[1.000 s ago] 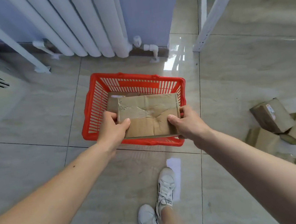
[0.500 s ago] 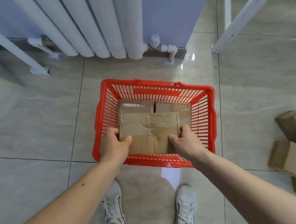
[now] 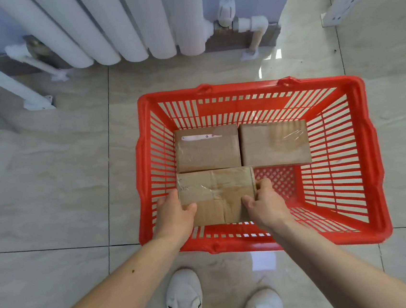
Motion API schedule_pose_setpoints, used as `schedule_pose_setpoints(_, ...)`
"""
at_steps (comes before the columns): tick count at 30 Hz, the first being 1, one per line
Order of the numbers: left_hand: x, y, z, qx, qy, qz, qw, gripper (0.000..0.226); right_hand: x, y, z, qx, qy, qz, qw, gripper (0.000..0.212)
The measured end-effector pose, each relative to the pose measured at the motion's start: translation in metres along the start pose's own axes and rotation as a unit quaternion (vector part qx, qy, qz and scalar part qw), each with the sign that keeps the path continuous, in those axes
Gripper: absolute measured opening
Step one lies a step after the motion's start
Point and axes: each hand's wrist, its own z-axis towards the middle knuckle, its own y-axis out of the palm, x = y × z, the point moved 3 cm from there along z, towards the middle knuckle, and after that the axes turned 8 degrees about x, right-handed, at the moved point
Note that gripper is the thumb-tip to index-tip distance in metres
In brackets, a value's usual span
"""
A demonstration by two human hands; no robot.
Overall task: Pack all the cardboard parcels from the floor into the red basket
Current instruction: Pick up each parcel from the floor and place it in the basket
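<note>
My left hand (image 3: 176, 215) and right hand (image 3: 265, 205) grip a cardboard parcel (image 3: 216, 192) by its sides, inside the red basket's (image 3: 370, 161) near-left corner, touching the far-left parcel (image 3: 206, 149).

Single head view, worn on the person, looking steeply down and forward onto the red basket (image 3: 245, 91), which fills mid-frame at close range. Wide-angle, edges bowed. Nearer than the basket: both forearms and two white shoes (image 3: 184, 298) at the bottom edge. Beyond the basket: white radiator (image 3: 118, 24) along the top edge. Tiled floor (image 3: 51, 195) left of the basket.
</note>
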Motion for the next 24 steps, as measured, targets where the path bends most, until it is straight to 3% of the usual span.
schedule_pose_setpoints(13, -0.018, 0.049, 0.039, -0.039, -0.019, 0.017, 0.999, 0.067, 0.022, 0.035, 0.045, 0.044, 0.018, 0.018, 0.999, 0.033)
schedule_pose_setpoints(24, -0.009, 0.029, 0.039, -0.047, -0.033, 0.073, 0.996, 0.062, 0.012, 0.037, 0.040, -0.063, 0.040, 0.043, 0.996, 0.063)
